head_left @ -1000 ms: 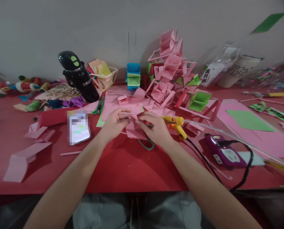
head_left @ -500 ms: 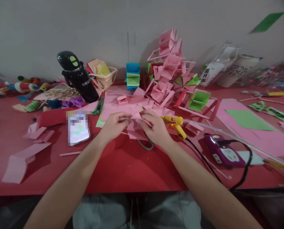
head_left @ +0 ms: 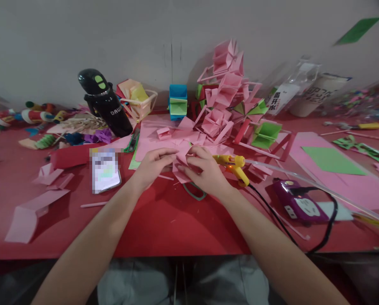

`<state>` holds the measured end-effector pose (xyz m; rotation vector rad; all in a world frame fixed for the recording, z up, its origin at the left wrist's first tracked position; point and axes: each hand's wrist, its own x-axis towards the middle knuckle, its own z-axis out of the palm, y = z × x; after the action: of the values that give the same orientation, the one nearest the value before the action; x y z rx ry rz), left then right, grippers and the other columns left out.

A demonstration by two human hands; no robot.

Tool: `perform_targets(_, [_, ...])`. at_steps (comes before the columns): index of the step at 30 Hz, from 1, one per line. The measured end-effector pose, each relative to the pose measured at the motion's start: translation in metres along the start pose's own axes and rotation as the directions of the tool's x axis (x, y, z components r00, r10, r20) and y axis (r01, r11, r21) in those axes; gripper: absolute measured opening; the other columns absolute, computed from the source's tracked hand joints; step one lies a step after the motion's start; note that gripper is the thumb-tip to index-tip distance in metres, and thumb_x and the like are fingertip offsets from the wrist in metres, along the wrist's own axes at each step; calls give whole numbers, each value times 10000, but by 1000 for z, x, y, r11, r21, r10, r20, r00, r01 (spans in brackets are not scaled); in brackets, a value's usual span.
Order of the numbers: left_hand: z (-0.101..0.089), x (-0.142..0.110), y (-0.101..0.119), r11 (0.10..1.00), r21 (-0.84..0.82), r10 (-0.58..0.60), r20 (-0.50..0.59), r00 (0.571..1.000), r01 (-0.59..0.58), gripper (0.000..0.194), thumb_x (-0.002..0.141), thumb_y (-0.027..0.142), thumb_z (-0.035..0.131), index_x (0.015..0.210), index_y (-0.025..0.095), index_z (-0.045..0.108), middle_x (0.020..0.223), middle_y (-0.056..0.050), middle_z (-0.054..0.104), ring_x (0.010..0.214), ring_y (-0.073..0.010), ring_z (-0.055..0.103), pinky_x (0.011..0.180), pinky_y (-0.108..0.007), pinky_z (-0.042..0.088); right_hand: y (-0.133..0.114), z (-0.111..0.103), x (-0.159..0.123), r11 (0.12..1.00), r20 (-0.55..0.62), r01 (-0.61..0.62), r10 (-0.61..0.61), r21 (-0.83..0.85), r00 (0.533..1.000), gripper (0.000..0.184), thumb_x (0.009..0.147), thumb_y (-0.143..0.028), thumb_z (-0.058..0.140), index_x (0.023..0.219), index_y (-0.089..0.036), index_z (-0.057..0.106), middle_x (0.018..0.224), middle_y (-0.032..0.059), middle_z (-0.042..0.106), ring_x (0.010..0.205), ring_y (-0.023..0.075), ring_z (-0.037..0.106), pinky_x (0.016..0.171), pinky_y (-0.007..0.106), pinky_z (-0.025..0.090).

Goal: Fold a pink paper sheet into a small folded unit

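Both my hands meet at the middle of the red table (head_left: pixel 164 224) on a folded piece of pink paper (head_left: pixel 182 166). My left hand (head_left: pixel 153 166) pinches its left edge with curled fingers. My right hand (head_left: pixel 205 169) presses and grips its right side, fingers bent over the folds. The paper is creased into a small bunched shape between them. Green-handled scissors (head_left: pixel 194 194) lie partly under my right wrist. A yellow glue gun (head_left: pixel 234 166) rests just right of my right hand.
A phone (head_left: pixel 105 171) lies left of my hands, a black bottle (head_left: pixel 105 103) behind it. A pile of pink and green folded paper shapes (head_left: pixel 227 101) stands at the back. A purple power strip (head_left: pixel 296 203) with a black cable sits right. Pink scraps (head_left: pixel 27 212) lie left.
The pink paper has been folded in tighter and now looks smaller between my fingers. My right hand shifted slightly left over it. My left hand stayed nearly in place.
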<state>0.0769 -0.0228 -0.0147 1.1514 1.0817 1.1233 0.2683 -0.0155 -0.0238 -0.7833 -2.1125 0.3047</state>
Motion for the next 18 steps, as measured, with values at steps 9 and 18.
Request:
perform_targets(9, [-5, 8, -9, 982, 34, 190, -130, 973, -188, 392, 757, 456, 790, 1005, 155, 762, 853, -54, 736, 748, -155, 656, 675, -269, 544, -1, 0, -2, 1000, -3, 11, -11, -11, 1000, 186, 920, -365, 644, 1034, -233, 709, 1331, 118, 557, 1268, 291, 501, 1067, 519, 415])
perform_targets(18, [-7, 6, -7, 976, 24, 219, -7, 976, -219, 383, 731, 348, 839, 1072, 189, 768, 1018, -78, 770, 844, -169, 691, 761, -282, 564, -2, -2, 1, 976, -197, -155, 184, 154, 963, 74, 903, -233, 624, 837, -212, 652, 1116, 90, 616, 1095, 240, 605, 981, 454, 482])
